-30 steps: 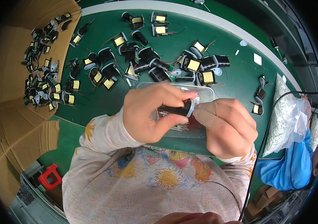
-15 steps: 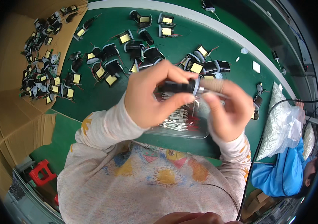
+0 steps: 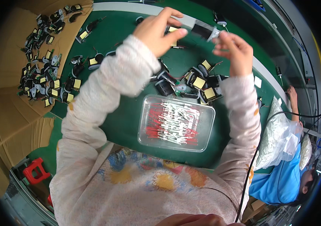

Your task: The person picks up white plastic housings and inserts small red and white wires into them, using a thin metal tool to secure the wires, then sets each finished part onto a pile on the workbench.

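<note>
Beyond the middle of the bench, my right hand [image 3: 234,49] pinches a black cylindrical part [image 3: 202,29] by its pale grey end cap, holding it in the air. To the left of that part is my left hand [image 3: 158,32], its thumb and fingers apart with nothing between them. Similar black parts with yellow pads [image 3: 197,81] lie in a cluster below my hands, some hidden by my left arm. Closer to me stands a clear plastic tub [image 3: 208,143] of short red wires with white sleeves [image 3: 175,122].
A cardboard box [image 3: 6,75] on the left holds many more black parts. White plastic bags [image 3: 275,139] and a black cable [image 3: 256,158] are at the right. A co-worker in a blue sleeve [image 3: 281,177] sits there. A red stool [image 3: 36,171] stands lower left.
Both hands have moved away from me, from above the tub to the far side of the bench. My left hand has let go of the black part; the tub is now uncovered.
</note>
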`<state>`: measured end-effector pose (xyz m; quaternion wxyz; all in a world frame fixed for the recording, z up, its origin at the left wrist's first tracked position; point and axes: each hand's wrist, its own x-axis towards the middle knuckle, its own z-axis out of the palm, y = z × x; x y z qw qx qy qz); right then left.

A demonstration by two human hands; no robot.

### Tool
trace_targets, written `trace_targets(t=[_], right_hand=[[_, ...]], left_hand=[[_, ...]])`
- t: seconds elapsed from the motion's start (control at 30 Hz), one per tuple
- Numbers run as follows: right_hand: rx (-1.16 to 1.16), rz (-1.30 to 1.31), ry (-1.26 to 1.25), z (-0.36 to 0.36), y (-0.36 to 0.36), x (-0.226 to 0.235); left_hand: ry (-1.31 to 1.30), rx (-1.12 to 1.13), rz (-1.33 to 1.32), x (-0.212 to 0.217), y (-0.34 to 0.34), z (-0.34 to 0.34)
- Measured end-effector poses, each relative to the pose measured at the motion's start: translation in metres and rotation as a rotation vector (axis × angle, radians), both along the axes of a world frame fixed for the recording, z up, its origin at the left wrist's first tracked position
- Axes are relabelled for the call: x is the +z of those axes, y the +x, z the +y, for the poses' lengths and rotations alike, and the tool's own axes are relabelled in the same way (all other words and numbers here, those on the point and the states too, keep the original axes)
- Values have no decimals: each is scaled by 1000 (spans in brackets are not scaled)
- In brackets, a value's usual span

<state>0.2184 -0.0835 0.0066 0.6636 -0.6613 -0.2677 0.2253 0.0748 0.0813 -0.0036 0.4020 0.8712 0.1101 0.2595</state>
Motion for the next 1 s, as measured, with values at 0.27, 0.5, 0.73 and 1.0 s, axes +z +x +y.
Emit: trace_targets(t=[0.27, 0.5, 0.73, 1.0], right_hand=[[-65, 272, -25, 32, 104, -46], [-141, -296, 56, -39, 17, 5], [479, -421, -382, -84, -103, 27], [485, -980, -674, -76, -134, 1]], left_hand=[[966, -108, 458, -19, 21, 20], [927, -100, 249, -4, 7, 15], [-243, -335, -31, 40, -40, -30], [-368, -311, -287, 24, -74, -59]])
